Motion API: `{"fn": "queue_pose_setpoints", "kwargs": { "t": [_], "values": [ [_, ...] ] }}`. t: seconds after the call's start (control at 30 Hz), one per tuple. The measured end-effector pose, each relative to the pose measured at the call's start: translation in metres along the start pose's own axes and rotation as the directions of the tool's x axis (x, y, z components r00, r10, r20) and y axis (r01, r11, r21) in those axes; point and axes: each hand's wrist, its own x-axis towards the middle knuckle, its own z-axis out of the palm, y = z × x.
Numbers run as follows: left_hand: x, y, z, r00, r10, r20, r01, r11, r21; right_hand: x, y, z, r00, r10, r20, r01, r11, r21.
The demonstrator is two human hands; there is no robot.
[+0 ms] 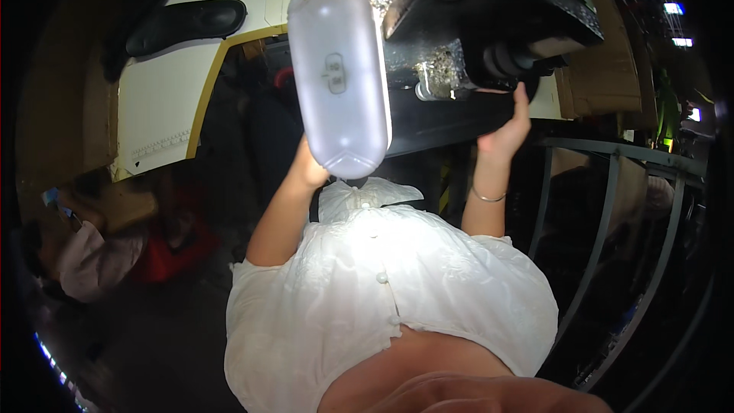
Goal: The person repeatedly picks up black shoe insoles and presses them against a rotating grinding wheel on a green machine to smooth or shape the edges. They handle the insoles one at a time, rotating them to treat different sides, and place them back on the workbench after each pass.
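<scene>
A smooth black piece (pixel 451 124), its exact kind unclear, lies beneath the dark machine head (pixel 497 11) in front of me. My right hand (pixel 502 135) is at its right end, one finger stretched upward along it and a strip of other fingers showing at its upper edge. The rest of the grip is hidden. Most of my left hand (pixel 312 168) is behind a long pale lamp (pixel 340 122), so its fingers do not show. Under the head, a metal part (pixel 440 75) is brightly lit, close above the black piece.
A white tabletop (pixel 157 95) with a yellowish edge curves round on the left. On it rests a black, sole-shaped piece (pixel 195 21). Metal rails (pixel 604 199) stand at the right. Another person's sleeve (pixel 95 260) shows at far left, near a red object (pixel 172 248).
</scene>
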Motion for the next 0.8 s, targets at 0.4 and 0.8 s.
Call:
{"fn": "queue_pose_setpoints", "kwargs": {
  "t": [0.4,0.8],
  "values": [
    [-0.077,-0.014,-0.108,0.861,-0.159,-0.484,0.061,0.975,-0.212,-0.095,0.084,0.03,0.863,0.176,0.474,-0.138,0.984,-0.113],
    [-0.013,-0.041,0.019,0.969,0.241,0.057,-0.226,0.766,0.602,-0.04,0.043,0.054,0.633,0.167,0.756,0.399,0.767,-0.503]
  ]
}}
